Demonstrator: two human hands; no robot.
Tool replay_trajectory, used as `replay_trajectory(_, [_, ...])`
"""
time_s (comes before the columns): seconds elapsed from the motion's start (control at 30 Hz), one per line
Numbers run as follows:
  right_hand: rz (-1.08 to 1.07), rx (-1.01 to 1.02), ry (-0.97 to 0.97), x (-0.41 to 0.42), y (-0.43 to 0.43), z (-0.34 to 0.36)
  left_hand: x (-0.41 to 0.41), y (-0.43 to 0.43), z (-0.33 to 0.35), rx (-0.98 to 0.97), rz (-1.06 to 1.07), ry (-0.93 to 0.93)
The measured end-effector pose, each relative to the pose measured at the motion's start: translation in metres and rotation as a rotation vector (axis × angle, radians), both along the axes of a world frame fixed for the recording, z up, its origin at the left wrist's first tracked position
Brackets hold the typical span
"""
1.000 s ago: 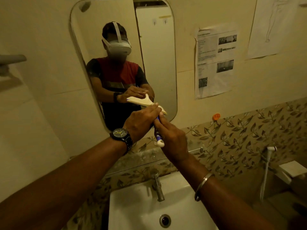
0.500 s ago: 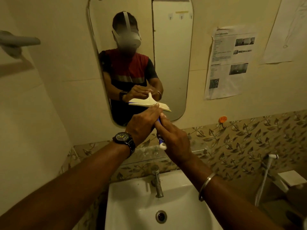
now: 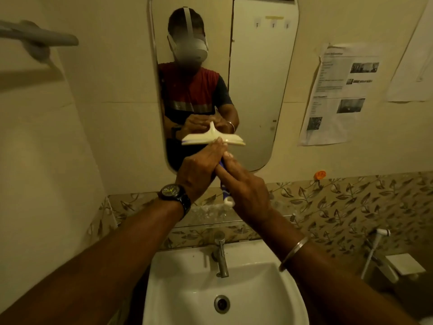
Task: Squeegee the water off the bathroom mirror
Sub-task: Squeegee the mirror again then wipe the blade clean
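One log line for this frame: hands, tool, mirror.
left hand: holds squeegee handle | right hand: holds handle lower down | blade: level, at lower mirror | below: sink

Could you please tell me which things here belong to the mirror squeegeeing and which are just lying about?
In use: squeegee, gripped by left hand and right hand; mirror.
Lying about: sink, tap, towel bar, printed notice, orange hook, spray hose.
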State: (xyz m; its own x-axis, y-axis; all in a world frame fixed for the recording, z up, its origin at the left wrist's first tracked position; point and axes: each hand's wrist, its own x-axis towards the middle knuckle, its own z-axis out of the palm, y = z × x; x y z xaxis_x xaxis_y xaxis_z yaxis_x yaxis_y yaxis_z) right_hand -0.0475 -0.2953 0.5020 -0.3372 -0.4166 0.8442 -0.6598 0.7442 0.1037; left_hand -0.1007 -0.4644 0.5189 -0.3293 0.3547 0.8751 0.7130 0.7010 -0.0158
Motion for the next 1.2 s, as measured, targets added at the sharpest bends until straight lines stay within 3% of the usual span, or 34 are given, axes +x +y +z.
replay_trajectory(0.1, [0.007,0.087,-0.077,0.007,-0.001,-0.015,0.011,-0.004,-0.023,0.001,0.013,-0.059])
replay_trajectory(0.37, [0.03,0.089,0.018,-0.006,-0.035,0.047,0.003,-0.031,0.032,0.096,0.127,0.08])
replay_trajectory(0.67, [-0.012,0.274,-0.123,0.014,-0.024,-0.004,0.016,-0.023,-0.046,0.159,0.065,-0.044])
replay_trajectory(0.93, [0.092,0.285,0.02,-0.007,-0.061,0.052,0.004,-0.053,0.0,0.355,0.117,0.14])
replay_trajectory(1.07, [0.106,0.319,0.059,-0.008,-0.047,0.031,0.002,-0.043,-0.025,0.346,0.124,0.127])
replay_trajectory(1.2, [0.114,0.422,-0.02,-0.003,-0.025,0.0,0.01,-0.024,-0.068,0.349,0.172,0.073])
